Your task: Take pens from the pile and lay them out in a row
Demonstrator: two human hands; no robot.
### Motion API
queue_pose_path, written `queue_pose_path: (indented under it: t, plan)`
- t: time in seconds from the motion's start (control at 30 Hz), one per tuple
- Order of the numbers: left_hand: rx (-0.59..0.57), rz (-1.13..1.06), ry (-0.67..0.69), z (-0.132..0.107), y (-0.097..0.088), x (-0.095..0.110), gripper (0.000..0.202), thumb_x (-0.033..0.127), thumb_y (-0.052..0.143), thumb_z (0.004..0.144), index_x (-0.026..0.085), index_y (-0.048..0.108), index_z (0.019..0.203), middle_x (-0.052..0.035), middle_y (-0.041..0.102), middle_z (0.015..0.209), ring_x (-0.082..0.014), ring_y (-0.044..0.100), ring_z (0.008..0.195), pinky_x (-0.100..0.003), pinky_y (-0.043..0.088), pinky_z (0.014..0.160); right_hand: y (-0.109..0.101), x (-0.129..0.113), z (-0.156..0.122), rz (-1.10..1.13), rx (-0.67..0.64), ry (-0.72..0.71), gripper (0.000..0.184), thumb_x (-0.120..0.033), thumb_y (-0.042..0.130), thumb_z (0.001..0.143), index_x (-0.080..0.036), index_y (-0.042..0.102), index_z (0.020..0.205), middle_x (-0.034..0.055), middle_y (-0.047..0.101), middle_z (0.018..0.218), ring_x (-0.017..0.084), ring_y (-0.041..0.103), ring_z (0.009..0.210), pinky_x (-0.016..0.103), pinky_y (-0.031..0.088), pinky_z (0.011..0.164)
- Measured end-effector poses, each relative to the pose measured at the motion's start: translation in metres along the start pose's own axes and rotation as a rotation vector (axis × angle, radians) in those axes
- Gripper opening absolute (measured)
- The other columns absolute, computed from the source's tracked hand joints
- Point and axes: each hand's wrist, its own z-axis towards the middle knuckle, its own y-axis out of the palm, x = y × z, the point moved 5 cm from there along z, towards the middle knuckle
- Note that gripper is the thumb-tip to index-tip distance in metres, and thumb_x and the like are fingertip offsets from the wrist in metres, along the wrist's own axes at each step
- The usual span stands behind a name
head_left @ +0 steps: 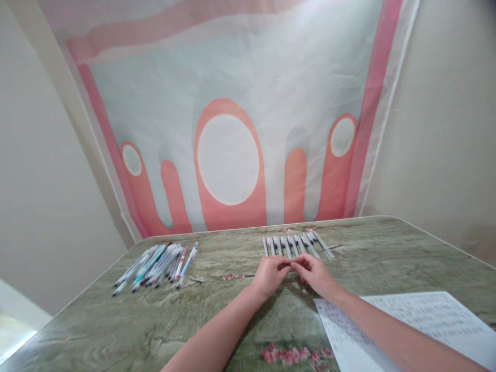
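Note:
My left hand (269, 274) and my right hand (314, 275) meet over the table, thumbs and fingertips pinched together. Whatever lies between the fingertips, if anything, is too small or hidden to make out. Just beyond them is a row of clear-barrelled pens (289, 248), laid side by side and pointing away from me. My hands cover the near ends of some of these pens. The rightmost pen (323, 245) lies at a slant.
On the left lies a loose pile of pens (165, 264), several coloured blue or pink. A sheet of paper with rows of writing (426, 315) rests under my right forearm. The wood-patterned table (217, 315) ends at a wall hanging (228, 217).

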Motion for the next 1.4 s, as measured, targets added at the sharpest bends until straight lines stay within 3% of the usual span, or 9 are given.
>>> queue_pose_path:
  t: [0.17, 0.33, 0.43, 0.57, 0.73, 1.4]
  plan:
    - [0.004, -0.008, 0.028, 0.004, -0.006, -0.007, 0.022, 0.026, 0.047, 0.077, 0.019, 0.064, 0.089, -0.0017, 0.065, 0.079, -0.0105, 0.057, 0.070, -0.020, 0.043, 0.067, 0.002, -0.002, -0.001, 0.005, -0.017, 0.027, 0.032, -0.048, 0.047, 0.076, -0.017, 0.053, 0.076, -0.0011, 0.057, 0.062, 0.007, 0.045, 0.043, 0.019, 0.034, 0.040]
    - [0.141, 0.163, 0.064, 0.024, -0.034, -0.027, 0.017, 0.023, 0.052, 0.073, 0.018, 0.062, 0.085, -0.0033, 0.060, 0.080, -0.0114, 0.054, 0.074, -0.022, 0.042, 0.069, 0.002, -0.004, -0.001, 0.019, -0.019, 0.049, 0.033, -0.048, 0.042, 0.078, -0.017, 0.053, 0.076, 0.0000, 0.059, 0.065, 0.007, 0.045, 0.043, 0.019, 0.034, 0.040]
    - [0.120, 0.321, 0.032, 0.039, -0.047, -0.044, 0.016, 0.020, 0.051, 0.072, 0.017, 0.061, 0.084, -0.0025, 0.058, 0.078, -0.0111, 0.053, 0.072, -0.023, 0.041, 0.070, 0.002, -0.006, -0.001, 0.030, -0.017, 0.047, 0.034, -0.048, 0.041, 0.078, -0.017, 0.054, 0.077, 0.0006, 0.059, 0.067, 0.007, 0.045, 0.043, 0.018, 0.034, 0.040]
    - [0.048, 0.503, 0.018, 0.055, -0.055, -0.054, 0.021, 0.022, 0.048, 0.074, 0.021, 0.059, 0.092, -0.0024, 0.057, 0.090, -0.0119, 0.052, 0.080, -0.023, 0.040, 0.074, 0.003, -0.005, -0.001, 0.032, -0.016, 0.046, 0.035, -0.049, 0.040, 0.078, -0.016, 0.054, 0.078, 0.0016, 0.060, 0.069, 0.007, 0.045, 0.043, 0.019, 0.034, 0.041]
    - [-0.054, 0.614, 0.028, 0.064, -0.052, -0.052, 0.021, 0.021, 0.044, 0.077, 0.023, 0.059, 0.091, -0.0020, 0.059, 0.093, -0.0134, 0.053, 0.086, -0.022, 0.038, 0.075, 0.002, -0.004, -0.001, 0.023, -0.018, 0.064, 0.037, -0.050, 0.040, 0.077, -0.016, 0.054, 0.078, 0.0014, 0.060, 0.068, 0.008, 0.045, 0.043, 0.019, 0.034, 0.041]
    - [-0.169, 0.721, -0.055, 0.058, -0.039, -0.056, 0.024, 0.028, 0.041, 0.081, 0.023, 0.064, 0.086, -0.0052, 0.058, 0.091, -0.0158, 0.053, 0.090, -0.024, 0.039, 0.077, 0.003, -0.005, -0.001, 0.025, -0.029, 0.058, 0.037, -0.050, 0.039, 0.078, -0.016, 0.055, 0.078, 0.0014, 0.060, 0.067, 0.007, 0.045, 0.043, 0.019, 0.034, 0.041]
